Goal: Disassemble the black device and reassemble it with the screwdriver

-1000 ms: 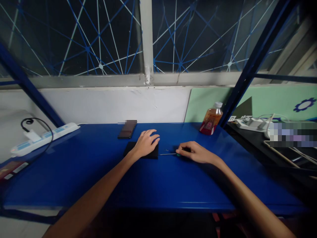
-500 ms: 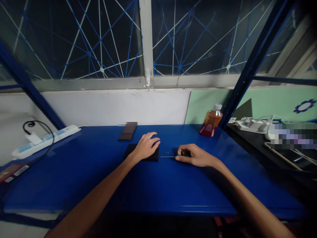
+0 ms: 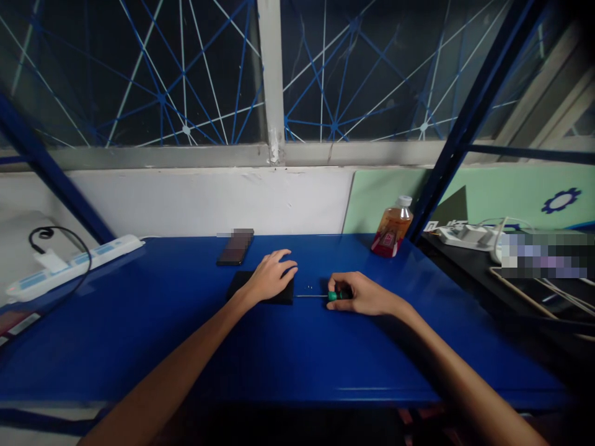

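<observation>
Since the earlier frame, your right hand (image 3: 362, 294) shifts its grip on the screwdriver (image 3: 331, 296), so more of the green part of the handle shows between thumb and forefinger, while your left hand (image 3: 272, 277) keeps its place. You have the right fingers curled narrow around the handle; how firmly they press, I cannot tell. Your left fingers spread apart over the flat black box (image 3: 286, 294), bearing down on it from above with nothing pinched between them. The box lies flat on the blue table (image 3: 302, 353) in front of you, and the screwdriver's shaft runs level to its right edge; whether the tip actually engages there is too small to make out. A few tiny bright pieces (image 3: 309, 287) lie on the table just beyond the shaft, perhaps loose screws. As I judge it, you have the box steadied and the tool lined up, so the setting-up is done and the turning looks partway along. The loose pieces suggest some work remains, yet how many fastenings sit in that edge, or how tight they are, you cannot show me from here
</observation>
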A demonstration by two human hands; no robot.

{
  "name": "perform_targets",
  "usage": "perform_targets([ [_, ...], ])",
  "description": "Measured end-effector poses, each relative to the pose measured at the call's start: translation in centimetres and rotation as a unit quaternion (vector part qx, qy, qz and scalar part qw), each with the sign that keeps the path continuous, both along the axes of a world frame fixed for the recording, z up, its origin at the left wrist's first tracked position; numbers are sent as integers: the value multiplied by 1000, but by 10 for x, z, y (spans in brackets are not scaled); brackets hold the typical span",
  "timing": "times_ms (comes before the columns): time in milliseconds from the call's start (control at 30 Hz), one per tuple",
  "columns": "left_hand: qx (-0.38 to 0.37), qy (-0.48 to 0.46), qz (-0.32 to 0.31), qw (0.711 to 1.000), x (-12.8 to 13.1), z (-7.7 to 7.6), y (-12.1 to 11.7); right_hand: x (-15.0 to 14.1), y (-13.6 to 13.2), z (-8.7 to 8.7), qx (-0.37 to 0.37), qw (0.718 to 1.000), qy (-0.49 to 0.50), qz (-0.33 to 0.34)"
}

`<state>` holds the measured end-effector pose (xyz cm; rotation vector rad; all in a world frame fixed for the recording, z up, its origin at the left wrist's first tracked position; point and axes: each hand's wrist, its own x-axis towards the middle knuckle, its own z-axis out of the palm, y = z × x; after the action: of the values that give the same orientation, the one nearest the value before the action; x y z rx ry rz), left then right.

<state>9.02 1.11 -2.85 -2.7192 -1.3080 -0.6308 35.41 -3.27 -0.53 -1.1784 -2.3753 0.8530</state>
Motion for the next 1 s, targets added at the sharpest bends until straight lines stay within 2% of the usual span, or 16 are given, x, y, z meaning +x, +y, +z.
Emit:
perform_targets([
  [133, -6, -4, -7, 1000, -1, 1, 0, 1, 1, 2, -16, 1000, -8, 2],
  [267, 35, -43, -21, 998, -1, 4, -2, 5, 4, -1, -7, 1000, -29, 3],
  [433, 77, -79, -36, 993, -2, 7, -4, 2, 3, -5, -31, 999, 1, -27],
  [533, 77, -82, -50, 992, -3, 6, -4, -1, 1, -2, -16, 1000, 11, -22],
  [733, 22, -117, -109, 987, -6, 10, -9, 0, 1, 2, 1, 1000, -8, 1],
  [1000, -79, -17, -129, 988, -10, 28, -21, 2, 3, 3, 11, 1000, -1, -6],
])
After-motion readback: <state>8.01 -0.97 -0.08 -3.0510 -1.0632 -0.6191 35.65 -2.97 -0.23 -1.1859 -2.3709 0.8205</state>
